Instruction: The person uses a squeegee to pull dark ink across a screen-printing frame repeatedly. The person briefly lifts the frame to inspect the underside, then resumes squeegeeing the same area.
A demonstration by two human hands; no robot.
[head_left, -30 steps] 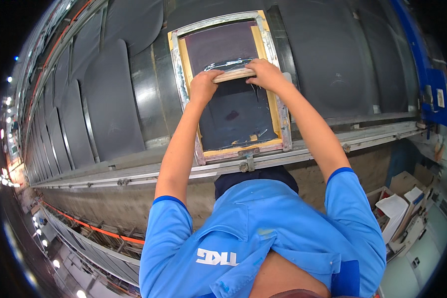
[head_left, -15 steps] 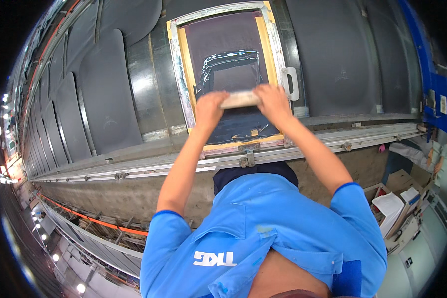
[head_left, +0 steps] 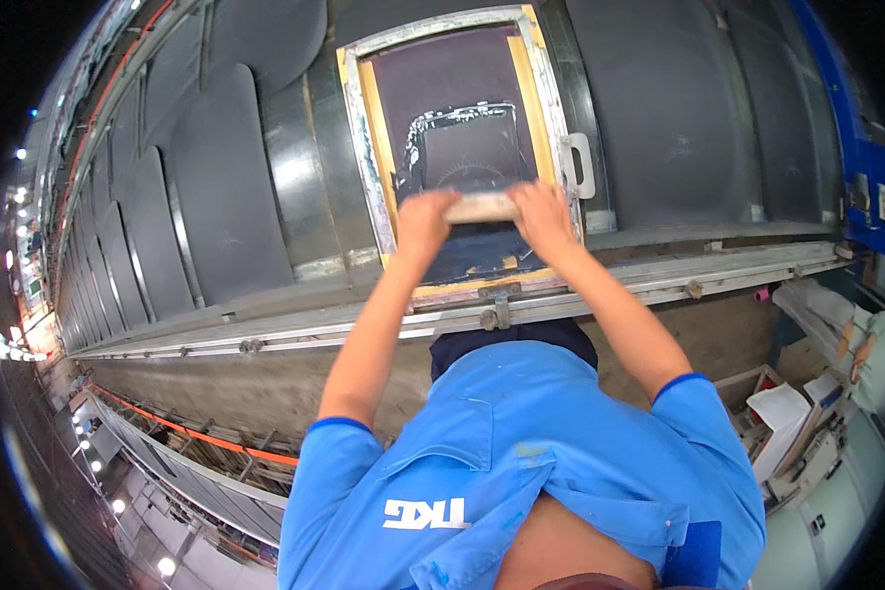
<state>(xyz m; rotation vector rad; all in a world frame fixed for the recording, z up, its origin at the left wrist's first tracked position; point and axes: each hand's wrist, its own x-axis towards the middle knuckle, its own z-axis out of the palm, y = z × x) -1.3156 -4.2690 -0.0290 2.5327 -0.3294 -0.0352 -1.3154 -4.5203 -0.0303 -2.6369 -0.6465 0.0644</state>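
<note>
Take 12 o'clock as the far edge, away from the operator. The pale, straight, wood-like bar (head_left: pixel 482 207) lies crosswise over the 6 o'clock half of the dark, flat panel (head_left: pixel 447 69) inside the stained, silver-grey, rectangular metal frame (head_left: pixel 355 118). The left hand (head_left: pixel 424 231) grips the bar at 9 o'clock, the right hand (head_left: pixel 548 224) at 3 o'clock; the fingers of each are closed on its ends, though blur hides their exact placement. A glossy black band (head_left: pixel 415 147) arches toward 12 o'clock of the bar. Step in hand, as judged: a two-handed stroke across the panel. The next move calls for level, equal pressure, keeping the bar between the yellow side strips (head_left: pixel 529 93).
</note>
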